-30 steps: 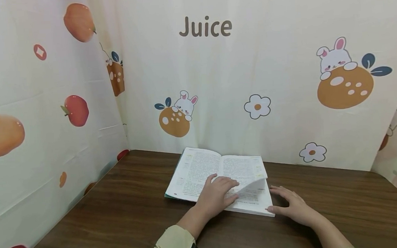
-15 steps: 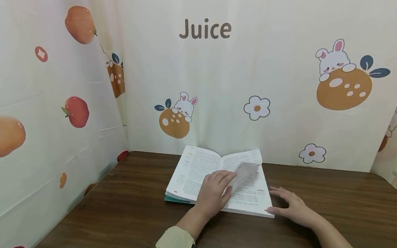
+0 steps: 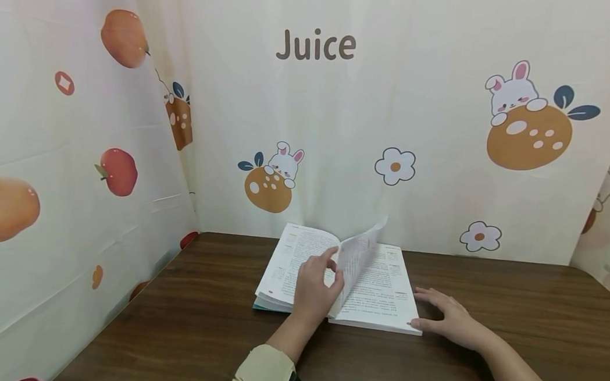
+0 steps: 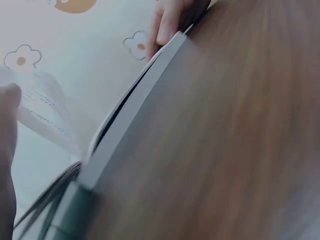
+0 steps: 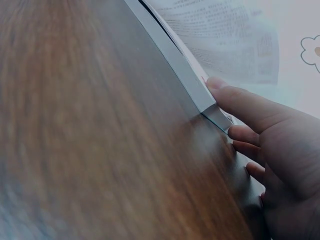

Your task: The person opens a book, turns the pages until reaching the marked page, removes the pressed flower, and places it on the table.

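Note:
An open book [image 3: 373, 320] with printed pages lies on the table, its teal cover showing at the lower left. A lifted page [image 3: 358, 257] stands curved up near the spine. My left hand [image 3: 313, 286] pinches this page between thumb and index finger; in the left wrist view, the thumb [image 4: 11, 95] lies at its edge. At the book's lower right corner rests my right hand [image 3: 451, 318], its thumb [image 5: 235, 95] on the corner and its relaxed fingers beside the book's edge.
The brown wooden table [image 3: 178, 338] surrounds the book. Behind it hangs a pale curtain [image 3: 332, 113] printed with fruit, rabbits and flowers, reaching the table's back edge. Another printed curtain [image 3: 87, 227] closes the left side.
My left hand has drawn leftwards, bringing the page from lying bent over the right half to standing up near the spine. The right hand has stayed at the corner.

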Demonstrator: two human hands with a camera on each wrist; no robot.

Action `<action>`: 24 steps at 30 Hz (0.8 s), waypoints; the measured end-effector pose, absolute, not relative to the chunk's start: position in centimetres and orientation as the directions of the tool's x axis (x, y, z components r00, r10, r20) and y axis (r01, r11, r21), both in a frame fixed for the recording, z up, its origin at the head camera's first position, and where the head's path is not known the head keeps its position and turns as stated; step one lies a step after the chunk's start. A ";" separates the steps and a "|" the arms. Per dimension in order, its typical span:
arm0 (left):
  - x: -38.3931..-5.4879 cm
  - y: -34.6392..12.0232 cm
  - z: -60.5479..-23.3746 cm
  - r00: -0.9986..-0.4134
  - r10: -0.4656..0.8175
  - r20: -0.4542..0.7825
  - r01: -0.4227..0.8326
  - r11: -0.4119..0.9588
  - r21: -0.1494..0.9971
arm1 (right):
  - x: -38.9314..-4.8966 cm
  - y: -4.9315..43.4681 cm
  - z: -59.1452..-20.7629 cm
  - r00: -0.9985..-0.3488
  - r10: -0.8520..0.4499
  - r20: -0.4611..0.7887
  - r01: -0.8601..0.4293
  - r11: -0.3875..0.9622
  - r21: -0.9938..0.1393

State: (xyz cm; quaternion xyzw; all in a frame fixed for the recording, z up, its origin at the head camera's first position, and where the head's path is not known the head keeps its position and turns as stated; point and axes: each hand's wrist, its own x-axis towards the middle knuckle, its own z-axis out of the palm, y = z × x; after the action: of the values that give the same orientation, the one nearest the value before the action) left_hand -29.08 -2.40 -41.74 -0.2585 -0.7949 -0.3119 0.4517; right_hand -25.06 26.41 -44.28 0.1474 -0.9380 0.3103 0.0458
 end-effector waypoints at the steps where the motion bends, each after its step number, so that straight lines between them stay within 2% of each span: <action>1: -29.2 -2.6 -41.6 -0.480 0.094 0.872 0.678 0.671 0.301 | -25.1 26.4 -44.3 -0.952 -0.249 0.178 -0.306 0.765 -0.567; 5: -29.8 -3.8 -41.0 -0.574 -0.008 0.819 0.641 0.618 0.455 | -25.0 26.5 -44.2 -0.953 -0.246 0.175 -0.302 0.769 -0.563; 11: -30.9 -6.3 -40.0 -0.706 -0.052 0.706 0.600 0.486 0.635 | -25.0 26.5 -44.1 -0.957 -0.243 0.160 -0.290 0.775 -0.562; 15: -31.4 -8.4 -39.1 -0.831 -0.035 0.556 0.468 0.498 0.730 | -24.9 26.5 -44.2 -0.956 -0.242 0.165 -0.293 0.775 -0.560; 19: -31.4 -10.2 -38.2 -0.925 -0.038 0.378 0.281 0.601 0.748 | -24.9 26.5 -44.3 -0.956 -0.239 0.169 -0.292 0.772 -0.564; 24: -31.4 -12.0 -37.4 -0.979 -0.046 0.196 0.106 0.711 0.695 | -24.9 26.4 -44.4 -0.954 -0.241 0.177 -0.299 0.771 -0.562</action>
State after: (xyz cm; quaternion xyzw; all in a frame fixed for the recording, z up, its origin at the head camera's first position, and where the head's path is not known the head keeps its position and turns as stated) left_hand -31.36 -12.03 -37.39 -0.0161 -0.9196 -0.3795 0.1000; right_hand -24.91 26.43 -44.41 0.1435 -0.9399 0.3063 0.0473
